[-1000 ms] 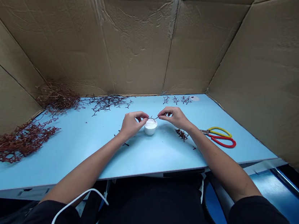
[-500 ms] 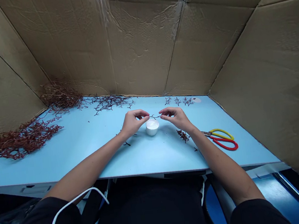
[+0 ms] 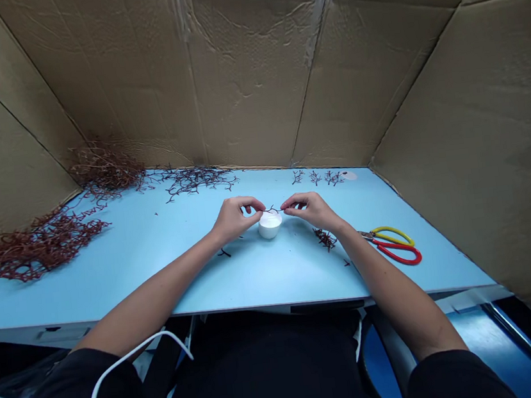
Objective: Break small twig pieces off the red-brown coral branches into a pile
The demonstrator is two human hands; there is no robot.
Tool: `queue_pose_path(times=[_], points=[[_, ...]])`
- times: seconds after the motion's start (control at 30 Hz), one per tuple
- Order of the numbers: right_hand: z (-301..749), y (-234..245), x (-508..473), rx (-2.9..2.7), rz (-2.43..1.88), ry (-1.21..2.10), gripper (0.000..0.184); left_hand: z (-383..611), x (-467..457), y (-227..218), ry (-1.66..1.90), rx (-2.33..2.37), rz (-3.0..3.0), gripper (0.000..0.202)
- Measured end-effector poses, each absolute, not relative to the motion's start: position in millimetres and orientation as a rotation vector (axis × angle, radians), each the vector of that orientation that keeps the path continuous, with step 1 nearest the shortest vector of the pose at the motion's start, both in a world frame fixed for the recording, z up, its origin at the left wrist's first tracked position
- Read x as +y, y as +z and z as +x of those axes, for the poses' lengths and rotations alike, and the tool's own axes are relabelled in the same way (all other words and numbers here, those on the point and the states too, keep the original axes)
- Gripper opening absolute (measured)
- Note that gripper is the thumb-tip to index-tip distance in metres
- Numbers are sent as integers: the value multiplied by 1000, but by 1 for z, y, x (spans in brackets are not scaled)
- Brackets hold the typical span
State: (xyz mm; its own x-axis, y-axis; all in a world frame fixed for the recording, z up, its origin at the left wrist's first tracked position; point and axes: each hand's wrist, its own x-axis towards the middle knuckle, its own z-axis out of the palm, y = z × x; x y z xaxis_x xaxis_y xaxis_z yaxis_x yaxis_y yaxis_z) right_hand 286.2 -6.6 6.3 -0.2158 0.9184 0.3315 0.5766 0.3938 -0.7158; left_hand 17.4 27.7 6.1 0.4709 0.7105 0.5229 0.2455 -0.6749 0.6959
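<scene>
My left hand (image 3: 235, 218) and my right hand (image 3: 309, 210) each pinch one end of a thin dark twig (image 3: 273, 210), stretched between them just above a small white cup (image 3: 269, 225). The cup stands on the light blue table (image 3: 167, 269) between my hands. A small clump of dark red twig pieces (image 3: 323, 238) lies by my right wrist. Another loose piece (image 3: 224, 252) lies under my left wrist.
Red and yellow scissors (image 3: 391, 245) lie to the right of my right arm. Piles of dark red branches (image 3: 43, 242) sit at the left, darker twigs (image 3: 193, 181) at the back, small sprigs (image 3: 318, 177) at the back right. Cardboard walls (image 3: 249, 65) surround the table.
My hands hold nearly the same pose; the twig stays pinched over the cup. The view has shifted slightly.
</scene>
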Motion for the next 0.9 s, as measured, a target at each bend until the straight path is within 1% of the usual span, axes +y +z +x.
queue_pose_path(times=[0.23,0.53,0.73,0.9], points=[[285,8,-9,-1953,-1279,554,18,17,24,8,1128,754,2272,13],[287,13,-12,-1985,-1287,524,19,19,22,6,1114,750,2259,13],[287,21,-17,-1968,-1288,560,18,19,21,7,1131,775,2214,13],[288,20,-15,-1936,-1311,605,23,18,23,8,1171,803,2185,12]])
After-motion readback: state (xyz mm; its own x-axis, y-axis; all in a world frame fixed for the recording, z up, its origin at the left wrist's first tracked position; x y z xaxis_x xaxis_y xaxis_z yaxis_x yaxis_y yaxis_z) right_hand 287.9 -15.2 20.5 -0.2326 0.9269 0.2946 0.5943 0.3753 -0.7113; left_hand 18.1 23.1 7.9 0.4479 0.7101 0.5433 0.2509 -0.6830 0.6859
